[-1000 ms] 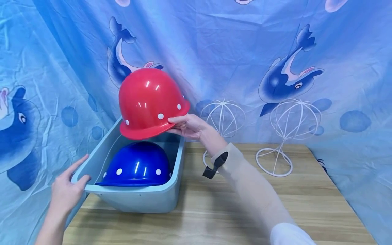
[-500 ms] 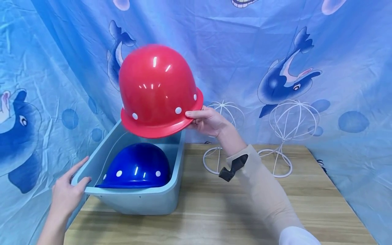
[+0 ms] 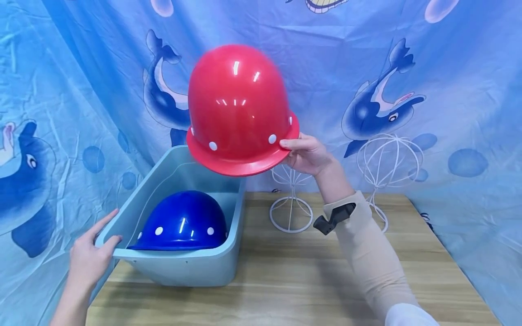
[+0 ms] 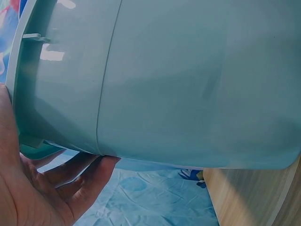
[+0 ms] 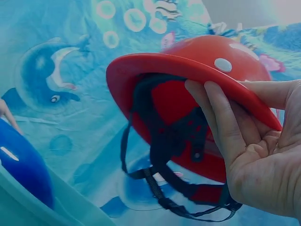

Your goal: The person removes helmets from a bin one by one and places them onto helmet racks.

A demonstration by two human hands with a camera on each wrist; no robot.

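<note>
My right hand [image 3: 306, 154] pinches the brim of a red hard hat [image 3: 240, 104], thumb on top and fingers underneath. The hat is held up in the air, dome upward, overlapping the bin's back right corner in the head view. Its dark inner harness and chin strap [image 5: 160, 190] hang below the shell in the right wrist view. With my left hand [image 3: 90, 253] I grip the near left corner of a light blue plastic bin [image 3: 183, 267], thumb over the rim and fingers along the outside wall. Inside the bin lies a blue hard hat [image 3: 185, 217], dome up.
Two white wire stands with round cage tops are on the wooden table [image 3: 277, 290]: one stand [image 3: 291, 213] partly behind the red hat, another stand [image 3: 387, 167] farther right, its base partly hidden by my forearm. A blue dolphin-print curtain [image 3: 326, 90] surrounds the table's back and sides.
My right hand has lifted the red hard hat up and to the right, from over the bin toward the nearer wire stand. The left hand keeps its hold on the bin.
</note>
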